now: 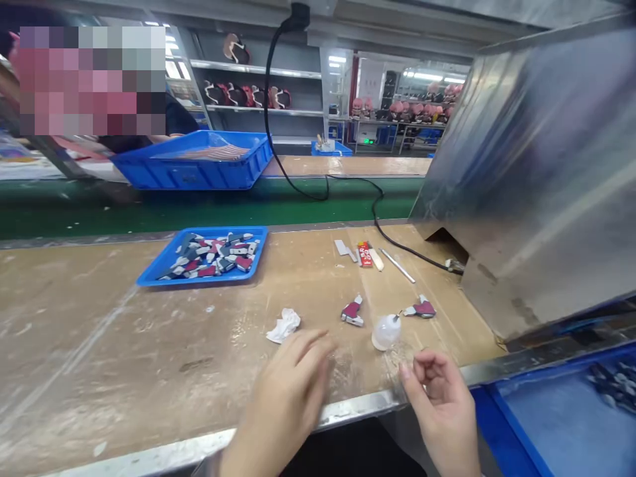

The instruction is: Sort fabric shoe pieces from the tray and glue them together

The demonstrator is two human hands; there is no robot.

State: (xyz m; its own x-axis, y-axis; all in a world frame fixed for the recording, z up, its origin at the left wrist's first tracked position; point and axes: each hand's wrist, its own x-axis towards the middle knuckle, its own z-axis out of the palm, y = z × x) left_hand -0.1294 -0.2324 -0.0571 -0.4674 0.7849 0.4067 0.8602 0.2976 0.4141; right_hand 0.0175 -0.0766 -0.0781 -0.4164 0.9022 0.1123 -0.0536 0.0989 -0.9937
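Note:
My left hand hovers blurred over the wooden bench top, just right of a crumpled white tissue. My right hand is loosely curled near the bench's front edge, beside a translucent squeeze bottle with a thin metal nozzle. Neither hand touches anything or visibly holds anything. Two small red-and-grey shoe parts lie on either side of the bottle. A blue tray holds several similar pieces.
Beyond the bottle lie a small scraper, a red packet and a thin metal rod. A steel hood fills the right side, with a blue bin below. A black cable crosses the bench. Behind runs a green conveyor belt.

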